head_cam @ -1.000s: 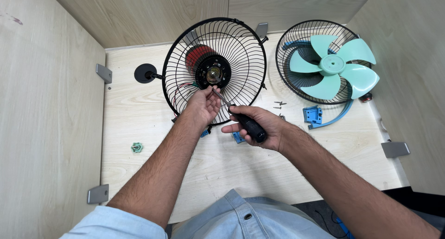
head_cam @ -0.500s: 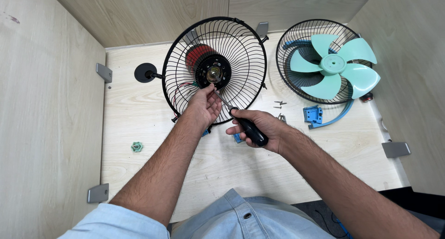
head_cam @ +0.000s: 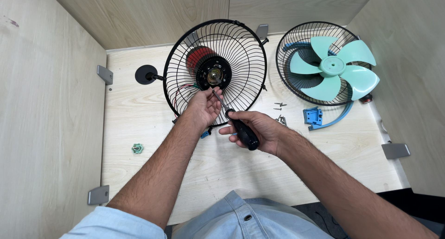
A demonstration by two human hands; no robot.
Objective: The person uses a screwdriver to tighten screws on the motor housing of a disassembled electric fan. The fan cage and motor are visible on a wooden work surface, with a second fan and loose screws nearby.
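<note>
Head view, looking straight down, and I'm working at the black wire fan guard (head_cam: 215, 72) standing in the middle of the pale wooden table (head_cam: 139, 114). My right hand (head_cam: 259, 130) is wrapping closed around the black handle of a screwdriver (head_cam: 236, 123), the shaft angling up and away from me toward the motor hub (head_cam: 213, 74) at the centre of the guard, the tip sitting just below that hub. My left hand (head_cam: 202, 107) is pressing against the lower wires of the guard, fingers curled in beside the screwdriver shaft; whether they're pinching anything small I can't tell. Behind the guard's wires the red motor body (head_cam: 197, 57) is showing, and a black round base (head_cam: 145, 74) is sitting just left of the guard. Right of the guard, a second wire guard (head_cam: 296, 49) is lying with a mint-green fan blade (head_cam: 336, 67) in it. A few loose screws (head_cam: 279, 107) are lying between the two guards, with a blue plastic bracket (head_cam: 314, 116) just beyond them. Well left of the guard and nearer me, a small green knob (head_cam: 137, 149) is resting on the table.
</note>
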